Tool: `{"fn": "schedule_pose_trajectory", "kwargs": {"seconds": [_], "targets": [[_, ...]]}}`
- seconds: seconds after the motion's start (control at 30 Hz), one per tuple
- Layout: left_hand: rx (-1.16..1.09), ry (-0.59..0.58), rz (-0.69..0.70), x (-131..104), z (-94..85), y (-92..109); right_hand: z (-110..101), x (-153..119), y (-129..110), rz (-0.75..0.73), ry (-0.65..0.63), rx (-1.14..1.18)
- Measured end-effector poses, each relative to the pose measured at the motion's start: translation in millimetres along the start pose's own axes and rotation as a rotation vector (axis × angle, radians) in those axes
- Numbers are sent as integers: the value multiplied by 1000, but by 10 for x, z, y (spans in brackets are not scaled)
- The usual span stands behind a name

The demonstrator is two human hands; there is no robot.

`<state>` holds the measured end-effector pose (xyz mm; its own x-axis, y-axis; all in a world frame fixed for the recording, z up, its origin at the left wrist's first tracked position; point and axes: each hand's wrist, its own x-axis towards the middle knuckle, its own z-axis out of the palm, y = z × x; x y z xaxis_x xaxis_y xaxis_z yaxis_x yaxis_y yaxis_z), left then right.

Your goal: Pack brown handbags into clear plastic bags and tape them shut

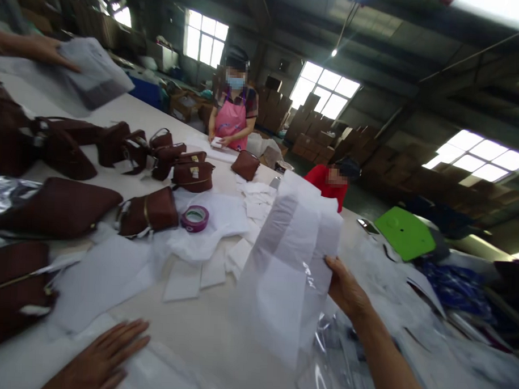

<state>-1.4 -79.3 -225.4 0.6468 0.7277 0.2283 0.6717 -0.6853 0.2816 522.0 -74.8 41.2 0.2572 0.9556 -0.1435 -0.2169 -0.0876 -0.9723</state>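
My right hand (pixel 350 291) grips the edge of a translucent white sheet, tissue paper or a thin bag (pixel 282 269), and holds it raised above the table; I cannot tell which it is. My left hand (pixel 105 351) lies flat with fingers stretched out over white sheets (pixel 160 370) at the near edge. Left of it sits a brown handbag (pixel 15 288) with a zip. A smaller brown bag (pixel 150 213) lies beyond, beside a purple tape roll (pixel 194 218). White square cards (pixel 182 281) are scattered between my hands.
More brown bags (pixel 194 172) line the left of the table. At upper left another person's hand (pixel 55 54) holds a wrapped bundle (pixel 97 75). A person in a pink apron (pixel 231 122) and one in red (pixel 323 180) are across. Clear plastic (pixel 339 356) and a green board (pixel 405 231) are right.
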Motion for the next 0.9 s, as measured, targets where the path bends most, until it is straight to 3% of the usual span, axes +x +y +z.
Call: {"fn": "schedule_pose_trajectory", "kwargs": {"seconds": [0.03,0.1,0.17,0.23,0.27,0.33,0.4,0.5,0.57,0.7,0.77,0.83,0.9], "targets": [[-166,-80,-26,13,-72,9,185,-178,16,57,-83,-26],[-574,-143,-204,65,-230,91,546,-502,106,166,-247,-67],[-1065,-38,-496,82,-419,234,878,-777,265,289,-395,-98],[-1261,-9,-596,-10,-646,395,1169,-1005,475,424,-510,-147],[-1558,-16,-694,-111,-767,468,1300,-1105,592,490,-553,-185],[-1937,-79,-814,-417,-1000,581,1539,-1279,838,595,-621,-285],[-2153,-165,-901,-819,-1172,639,1748,-1418,1079,663,-689,-387],[-2254,-272,-970,-1422,-1268,639,2003,-1570,1391,728,-776,-506],[-2280,-310,-960,-1704,-1261,614,2125,-1642,1537,759,-795,-553],[-2258,-335,-882,-1914,-1246,593,2261,-1728,1667,766,-788,-605],[-2143,-407,-902,-1952,-1244,587,2293,-1754,1680,751,-773,-634],[-1866,-493,-983,-2018,-1234,550,2308,-1793,1677,706,-746,-679],[-1545,-499,-1084,-2108,-1240,464,2310,-1885,1668,614,-687,-746]]}}
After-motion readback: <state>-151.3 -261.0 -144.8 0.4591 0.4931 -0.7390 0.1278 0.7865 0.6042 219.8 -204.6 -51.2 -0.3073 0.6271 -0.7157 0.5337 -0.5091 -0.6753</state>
